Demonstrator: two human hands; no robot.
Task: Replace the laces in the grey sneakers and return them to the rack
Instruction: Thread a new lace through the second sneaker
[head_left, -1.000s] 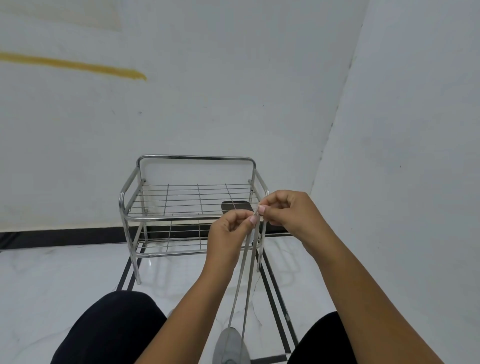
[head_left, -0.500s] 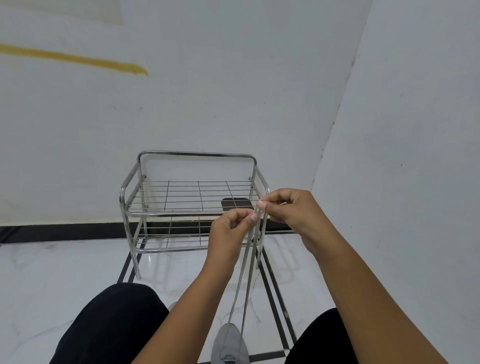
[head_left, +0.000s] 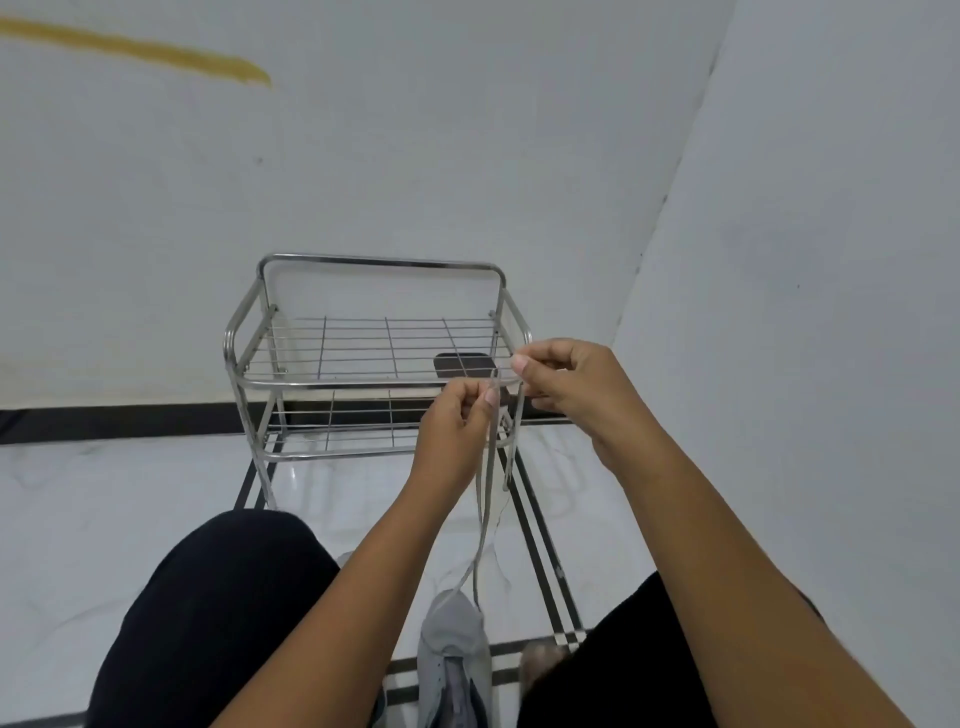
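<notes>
The grey sneaker (head_left: 457, 654) sits on the floor between my knees, its lace (head_left: 485, 499) drawn up taut in two strands. I judge lacing is under way; next, level the ends and thread eyelets. Left hand (head_left: 454, 431) and right hand (head_left: 569, 387) each pinch a lace end, fingers curled. The rack (head_left: 363, 384) stands beyond.

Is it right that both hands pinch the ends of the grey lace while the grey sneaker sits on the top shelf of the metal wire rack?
Not quite. In the head view, the grey sneaker sits on the white floor between the person's knees, not on the metal wire rack. Left hand and right hand do pinch the grey lace.
</notes>
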